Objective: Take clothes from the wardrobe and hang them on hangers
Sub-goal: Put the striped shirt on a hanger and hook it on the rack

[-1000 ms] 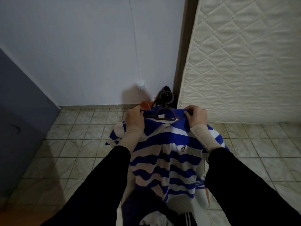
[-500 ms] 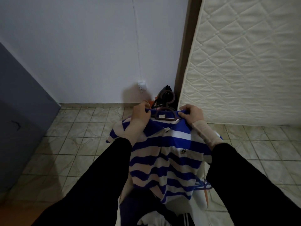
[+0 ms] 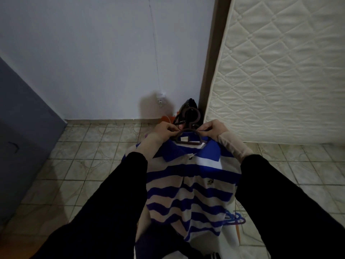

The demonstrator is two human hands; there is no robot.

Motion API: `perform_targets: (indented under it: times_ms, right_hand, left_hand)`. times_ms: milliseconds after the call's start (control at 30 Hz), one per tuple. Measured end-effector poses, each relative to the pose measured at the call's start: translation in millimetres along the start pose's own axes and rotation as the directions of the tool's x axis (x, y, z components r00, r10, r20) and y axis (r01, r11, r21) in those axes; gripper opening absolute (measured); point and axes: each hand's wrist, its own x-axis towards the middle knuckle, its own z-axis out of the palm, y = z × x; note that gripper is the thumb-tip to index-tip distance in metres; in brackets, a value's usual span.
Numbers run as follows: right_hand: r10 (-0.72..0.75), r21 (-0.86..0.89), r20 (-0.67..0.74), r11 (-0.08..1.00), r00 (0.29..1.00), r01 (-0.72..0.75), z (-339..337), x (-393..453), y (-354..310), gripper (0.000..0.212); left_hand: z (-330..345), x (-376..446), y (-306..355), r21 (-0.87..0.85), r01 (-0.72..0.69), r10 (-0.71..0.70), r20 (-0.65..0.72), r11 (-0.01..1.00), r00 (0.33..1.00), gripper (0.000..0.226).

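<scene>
The striped shirt (image 3: 192, 186) hangs in front of the person on a dark hanger (image 3: 189, 135), held up over the floor (image 3: 78, 165). The left hand (image 3: 164, 130) and right hand (image 3: 214, 128) each pinch the collar beside the hook. If either shoulder sits off the hanger's arm, the shirt could slide off once released.

Domestic room, likely a bedroom. Quilted mattress (image 3: 280, 71) stands upright at right against a painted wall (image 3: 93, 53); tiled floor (image 3: 84, 165); clothes pile (image 3: 168, 249) near.
</scene>
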Motion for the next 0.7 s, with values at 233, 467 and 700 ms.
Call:
perform_targets:
  times_ms: [233,467,700]
  right_hand:
    - [-0.126,-0.031,-0.073,0.992,0.989,0.124,-4.1,-10.4,-1.7,0.017]
    - [-0.185,-0.215,-0.088,0.963,0.979,0.162,-16.5,-25.7,0.1,0.019]
    - [-0.174,-0.133,-0.224,0.98,0.959,0.147,-16.8,-39.6,7.8,0.023]
  left_hand:
    - [-2.9,-4.4,-4.6,0.005,-0.131,0.131,-0.064,0.991,0.989,0.018]
    - [-12.9,-20.3,-3.6,0.104,-0.171,0.187,-0.171,0.98,0.967,0.022]
    - [-16.1,-37.3,-2.8,-0.013,-0.17,0.158,-0.293,0.985,0.943,0.033]
